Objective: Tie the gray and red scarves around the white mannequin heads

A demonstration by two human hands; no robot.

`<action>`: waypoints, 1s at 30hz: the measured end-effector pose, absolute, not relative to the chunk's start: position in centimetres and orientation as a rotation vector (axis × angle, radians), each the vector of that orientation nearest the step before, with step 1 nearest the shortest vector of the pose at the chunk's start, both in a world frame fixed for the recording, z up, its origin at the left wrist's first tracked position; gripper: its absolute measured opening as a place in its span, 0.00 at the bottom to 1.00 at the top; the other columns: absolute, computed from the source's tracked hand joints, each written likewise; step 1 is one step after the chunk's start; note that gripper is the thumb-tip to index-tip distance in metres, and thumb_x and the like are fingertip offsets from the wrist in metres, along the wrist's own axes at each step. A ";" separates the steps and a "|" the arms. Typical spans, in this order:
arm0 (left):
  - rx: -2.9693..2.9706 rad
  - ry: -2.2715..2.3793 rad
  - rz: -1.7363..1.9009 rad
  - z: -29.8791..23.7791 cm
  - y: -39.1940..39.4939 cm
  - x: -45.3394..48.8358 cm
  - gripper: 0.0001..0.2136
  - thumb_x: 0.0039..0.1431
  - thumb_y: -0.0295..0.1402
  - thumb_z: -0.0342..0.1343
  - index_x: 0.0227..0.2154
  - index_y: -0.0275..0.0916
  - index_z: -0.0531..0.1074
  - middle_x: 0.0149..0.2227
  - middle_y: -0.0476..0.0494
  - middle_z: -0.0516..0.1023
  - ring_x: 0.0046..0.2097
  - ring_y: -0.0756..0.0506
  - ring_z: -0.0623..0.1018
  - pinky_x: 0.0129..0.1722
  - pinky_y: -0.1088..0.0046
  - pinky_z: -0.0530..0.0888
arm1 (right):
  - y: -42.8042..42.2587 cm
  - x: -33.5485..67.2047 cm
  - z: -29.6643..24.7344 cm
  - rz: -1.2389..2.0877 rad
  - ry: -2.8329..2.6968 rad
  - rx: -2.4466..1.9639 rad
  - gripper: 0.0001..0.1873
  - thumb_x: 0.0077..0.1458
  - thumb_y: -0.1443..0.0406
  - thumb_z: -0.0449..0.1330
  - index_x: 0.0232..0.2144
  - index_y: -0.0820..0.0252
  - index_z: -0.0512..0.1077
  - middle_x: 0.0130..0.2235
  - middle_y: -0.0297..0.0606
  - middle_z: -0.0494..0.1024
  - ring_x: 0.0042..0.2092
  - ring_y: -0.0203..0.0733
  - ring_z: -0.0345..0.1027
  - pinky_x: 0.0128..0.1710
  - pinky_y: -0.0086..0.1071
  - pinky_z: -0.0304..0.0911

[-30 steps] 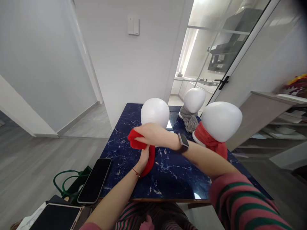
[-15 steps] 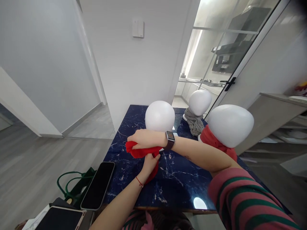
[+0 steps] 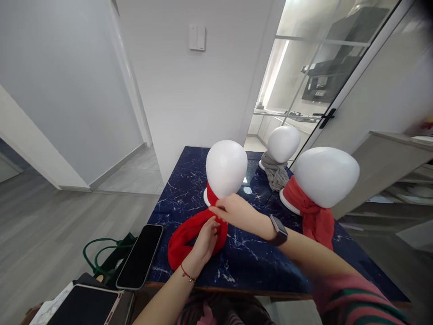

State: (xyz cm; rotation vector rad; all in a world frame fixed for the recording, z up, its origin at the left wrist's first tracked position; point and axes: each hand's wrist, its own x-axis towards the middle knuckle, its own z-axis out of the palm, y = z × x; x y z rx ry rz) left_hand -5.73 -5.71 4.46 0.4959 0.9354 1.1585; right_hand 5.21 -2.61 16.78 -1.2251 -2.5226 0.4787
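Note:
A white mannequin head (image 3: 226,167) stands on the dark blue marbled table, with a red scarf (image 3: 184,237) around its neck. The scarf's loose part drops toward me and spreads over the tabletop near the front edge. My left hand (image 3: 205,239) pinches the scarf from below, just in front of the head. Close above it, my right hand (image 3: 233,210) has its fingers closed on the red cloth by the neck. Fingers and cloth overlap there, so the exact grip is partly hidden.
To the right, another mannequin head (image 3: 326,176) wears a coral scarf (image 3: 309,207). Behind it stands one with a grey scarf (image 3: 275,171). A phone (image 3: 140,257) lies at the table's left edge, beside a green-handled bag (image 3: 111,257) and a tablet (image 3: 83,304).
My right hand has moved from the left across the scarf back to the right, near the neck. The scarf's loose part now hangs down and lies on the table.

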 end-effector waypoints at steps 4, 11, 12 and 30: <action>0.691 0.884 1.220 4.7 -6.2 -5.8 0.11 0.45 0.28 0.52 0.32 0.38 0.76 0.42 0.42 0.77 0.49 0.41 0.73 0.50 0.64 0.68 | -3.7 7.8 11.1 0.845 -2.309 -1.429 0.22 0.59 0.53 0.51 0.22 0.63 0.71 0.24 0.39 0.73 0.29 0.38 0.66 0.32 0.31 0.57; 1.512 1.264 1.217 5.4 -6.0 -8.3 0.15 0.53 0.25 0.46 0.38 0.41 0.76 0.52 0.42 0.72 0.54 0.43 0.70 0.57 0.61 0.62 | -4.3 7.7 5.1 2.088 -0.930 -1.155 0.24 0.41 0.62 0.68 0.40 0.61 0.65 0.32 0.34 0.75 0.33 0.34 0.71 0.39 0.33 0.65; 1.600 1.329 1.218 5.5 -5.7 -9.0 0.15 0.54 0.25 0.45 0.40 0.40 0.75 0.51 0.41 0.71 0.51 0.43 0.72 0.55 0.62 0.65 | -4.2 7.6 4.8 2.092 -0.837 -1.154 0.24 0.39 0.64 0.69 0.38 0.60 0.65 0.31 0.34 0.75 0.32 0.35 0.71 0.39 0.33 0.66; 2.077 1.762 0.631 4.4 -1.9 -12.3 0.09 0.53 0.26 0.49 0.29 0.38 0.75 0.39 0.42 0.68 0.34 0.48 0.71 0.36 0.72 0.66 | -2.8 4.9 4.9 1.880 -0.877 -1.237 0.15 0.37 0.60 0.70 0.26 0.64 0.72 0.22 0.30 0.71 0.22 0.28 0.61 0.22 0.24 0.51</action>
